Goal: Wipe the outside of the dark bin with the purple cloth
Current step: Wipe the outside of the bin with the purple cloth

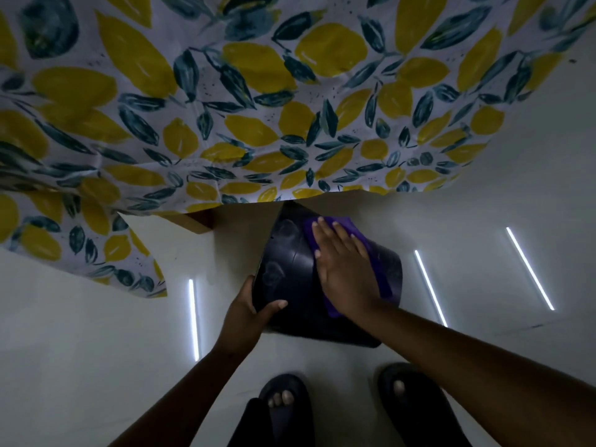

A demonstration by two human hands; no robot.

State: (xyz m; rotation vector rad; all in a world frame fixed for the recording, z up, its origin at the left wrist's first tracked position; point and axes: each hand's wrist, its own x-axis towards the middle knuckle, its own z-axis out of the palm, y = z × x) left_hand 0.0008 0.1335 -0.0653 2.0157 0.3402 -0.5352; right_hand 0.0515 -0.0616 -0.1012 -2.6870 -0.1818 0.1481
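Observation:
The dark bin (pixel 290 279) lies tilted on the pale floor in the middle of the view, its far end partly under the tablecloth. My left hand (pixel 246 312) grips its near left edge, thumb on the outer wall. My right hand (pixel 343 269) lies flat, fingers spread, pressing the purple cloth (pixel 379 272) against the bin's outer side. The cloth shows as a strip beyond my fingertips and along the right of my hand; most of it is hidden under the palm.
A tablecloth (pixel 258 108) printed with yellow lemons and teal leaves hangs over the table and fills the upper view. A wooden table leg (pixel 201 222) stands left of the bin. My feet in dark sandals (pixel 285 401) stand just below. Light strips reflect on the glossy floor (pixel 483 285).

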